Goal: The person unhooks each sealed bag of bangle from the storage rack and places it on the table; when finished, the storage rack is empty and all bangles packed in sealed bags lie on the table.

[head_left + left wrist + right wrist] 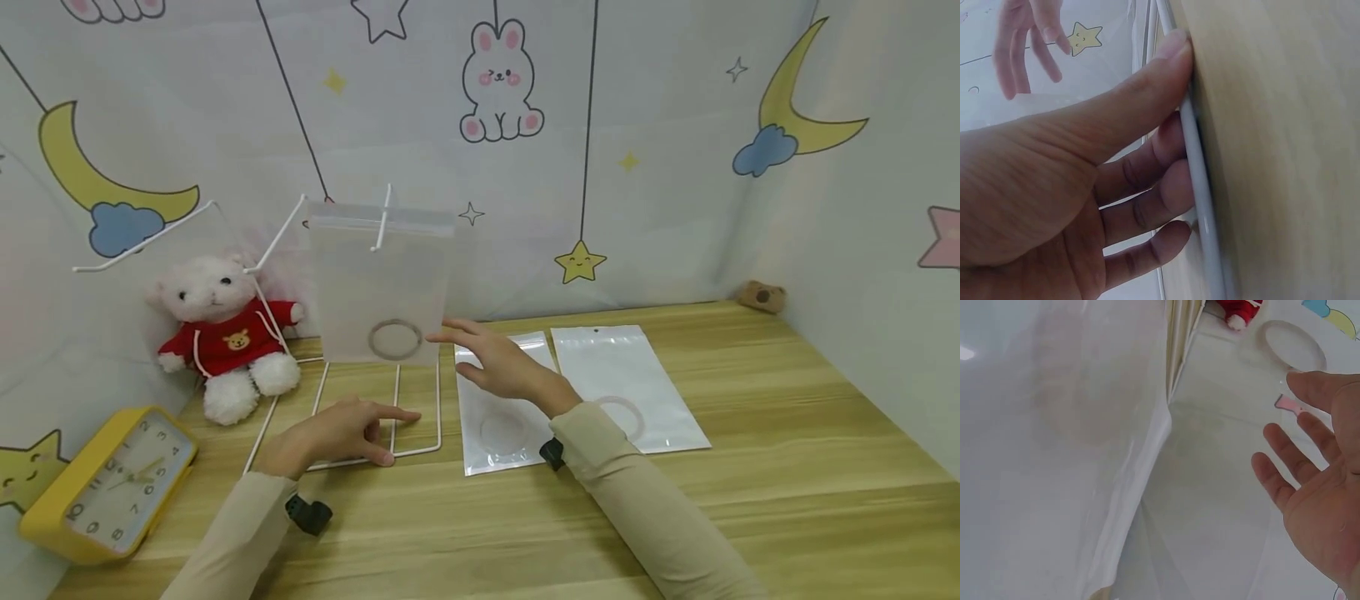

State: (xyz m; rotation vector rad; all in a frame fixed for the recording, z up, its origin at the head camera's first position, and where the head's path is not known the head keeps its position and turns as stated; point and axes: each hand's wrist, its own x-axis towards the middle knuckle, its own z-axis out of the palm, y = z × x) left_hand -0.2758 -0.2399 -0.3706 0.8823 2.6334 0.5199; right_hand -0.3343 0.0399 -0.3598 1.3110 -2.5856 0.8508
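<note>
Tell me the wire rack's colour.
The wire rack is white; the head view shows it best.

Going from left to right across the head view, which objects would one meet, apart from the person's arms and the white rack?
Yellow clock, plush toy, hanging bag, left flat bag, right flat bag, small brown object.

Here in the room, diffuse, bright light covers the wooden table [795, 417], casting faint shadows; glare streaks the white pouches [615, 367]. Left-wrist view: wood grain blurred, a narrow shadow edging the white rod [1202, 206]. Right-wrist view: hazy, one highlight burnt out on plastic film [1022, 506].
</note>
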